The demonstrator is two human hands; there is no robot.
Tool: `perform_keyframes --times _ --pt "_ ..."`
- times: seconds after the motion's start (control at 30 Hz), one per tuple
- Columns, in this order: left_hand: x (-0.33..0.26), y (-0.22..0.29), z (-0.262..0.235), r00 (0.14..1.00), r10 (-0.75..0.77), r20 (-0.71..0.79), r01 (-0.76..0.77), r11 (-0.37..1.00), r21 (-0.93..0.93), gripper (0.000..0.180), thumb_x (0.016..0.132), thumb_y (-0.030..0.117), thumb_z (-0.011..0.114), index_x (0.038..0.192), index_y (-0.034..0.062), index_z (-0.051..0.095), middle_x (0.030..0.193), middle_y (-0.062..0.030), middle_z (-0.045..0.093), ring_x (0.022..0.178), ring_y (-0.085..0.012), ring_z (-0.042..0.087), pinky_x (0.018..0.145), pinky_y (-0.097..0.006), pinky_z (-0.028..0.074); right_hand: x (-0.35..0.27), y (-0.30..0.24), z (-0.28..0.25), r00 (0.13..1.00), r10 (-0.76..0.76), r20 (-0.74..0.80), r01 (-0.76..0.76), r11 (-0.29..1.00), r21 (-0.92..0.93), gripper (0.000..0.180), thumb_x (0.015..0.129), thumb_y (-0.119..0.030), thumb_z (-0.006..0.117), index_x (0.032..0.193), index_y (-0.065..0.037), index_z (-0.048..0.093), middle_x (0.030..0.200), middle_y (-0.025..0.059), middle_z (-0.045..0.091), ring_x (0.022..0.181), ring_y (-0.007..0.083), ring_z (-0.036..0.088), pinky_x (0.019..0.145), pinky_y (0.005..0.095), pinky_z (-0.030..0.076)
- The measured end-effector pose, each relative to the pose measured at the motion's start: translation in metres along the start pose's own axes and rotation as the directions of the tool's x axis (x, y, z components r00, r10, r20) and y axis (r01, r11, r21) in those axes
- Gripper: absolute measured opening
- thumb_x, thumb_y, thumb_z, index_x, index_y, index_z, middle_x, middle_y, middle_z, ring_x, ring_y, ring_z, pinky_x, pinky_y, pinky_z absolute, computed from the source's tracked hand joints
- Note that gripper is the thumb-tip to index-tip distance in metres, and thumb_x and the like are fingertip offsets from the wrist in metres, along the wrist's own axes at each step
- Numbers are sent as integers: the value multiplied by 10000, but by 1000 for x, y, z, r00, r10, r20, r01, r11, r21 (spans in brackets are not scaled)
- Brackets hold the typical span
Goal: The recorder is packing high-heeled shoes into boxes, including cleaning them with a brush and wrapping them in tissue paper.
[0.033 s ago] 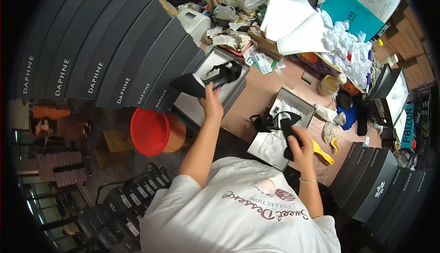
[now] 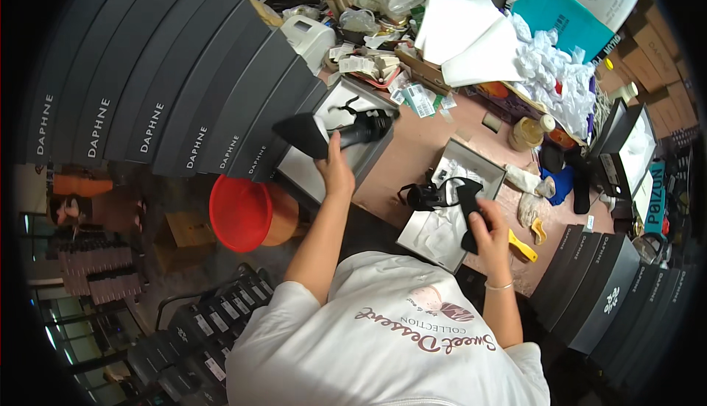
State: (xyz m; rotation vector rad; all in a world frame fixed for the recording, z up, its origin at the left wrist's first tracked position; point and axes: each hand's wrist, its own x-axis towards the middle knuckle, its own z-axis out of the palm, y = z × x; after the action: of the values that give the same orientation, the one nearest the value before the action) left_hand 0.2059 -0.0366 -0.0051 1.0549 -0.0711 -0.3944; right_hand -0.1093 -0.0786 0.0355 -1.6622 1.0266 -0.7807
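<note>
My left hand (image 2: 337,172) is closed around the middle of a black pointed-toe shoe (image 2: 303,135) with a thin strap. That shoe is tilted over an open grey shoebox (image 2: 302,174) with a white inside. My right hand (image 2: 489,231) grips the dark front part of a second black strappy shoe (image 2: 426,197). Its rounded heel part and loose straps hang over another open shoebox (image 2: 495,172). Crumpled white paper (image 2: 442,237) lies in that box. The fingers of my right hand partly hide the second shoe.
Tall stacks of dark shoeboxes (image 2: 169,67) rise at the left, with more boxes (image 2: 589,281) at the right. A yellow-handled tool (image 2: 521,247), a glue jar (image 2: 529,133) and white paper sheets (image 2: 471,38) are on the pink table (image 2: 412,137). A red round stool (image 2: 240,213) stands at left.
The shoe in my left hand has turned slightly, and its strap stands out more. My right hand has shifted a little to the right, tilting the second shoe's front part.
</note>
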Motion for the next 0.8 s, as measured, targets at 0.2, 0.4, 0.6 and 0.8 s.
perform_keyframes --times 0.2,0.4,0.6,0.8 --pt "-35 39 5 926 72 370 -165 960 226 159 878 50 553 1003 -32 606 918 -94 660 841 -168 630 793 -302 484 6 -14 -8 999 -23 28 19 993 113 261 833 -31 613 1087 29 598 985 96 594 900 170 559 820 259 428" --pt "-67 38 13 885 -100 454 19 984 180 184 870 64 570 1038 -7 594 904 -90 644 801 -166 620 745 -284 486 6 -61 28 924 -291 247 276 956 95 292 804 -50 642 1090 -1 611 1005 120 590 914 250 591 796 301 473" --pt "-99 33 18 768 -473 433 444 879 174 242 895 50 544 1124 -18 575 1002 -131 627 921 -216 629 842 -360 514 28 -32 83 701 -670 246 713 656 -246 315 697 -75 657 1012 -73 642 1002 76 579 814 255 570 688 352 489" --pt "-88 32 17 604 -584 542 435 812 389 244 892 74 576 1110 -35 588 925 -135 659 789 -228 661 753 -347 557 -17 -18 76 689 -303 658 656 646 -390 207 688 -107 609 882 -89 678 946 42 583 778 232 564 631 332 509"
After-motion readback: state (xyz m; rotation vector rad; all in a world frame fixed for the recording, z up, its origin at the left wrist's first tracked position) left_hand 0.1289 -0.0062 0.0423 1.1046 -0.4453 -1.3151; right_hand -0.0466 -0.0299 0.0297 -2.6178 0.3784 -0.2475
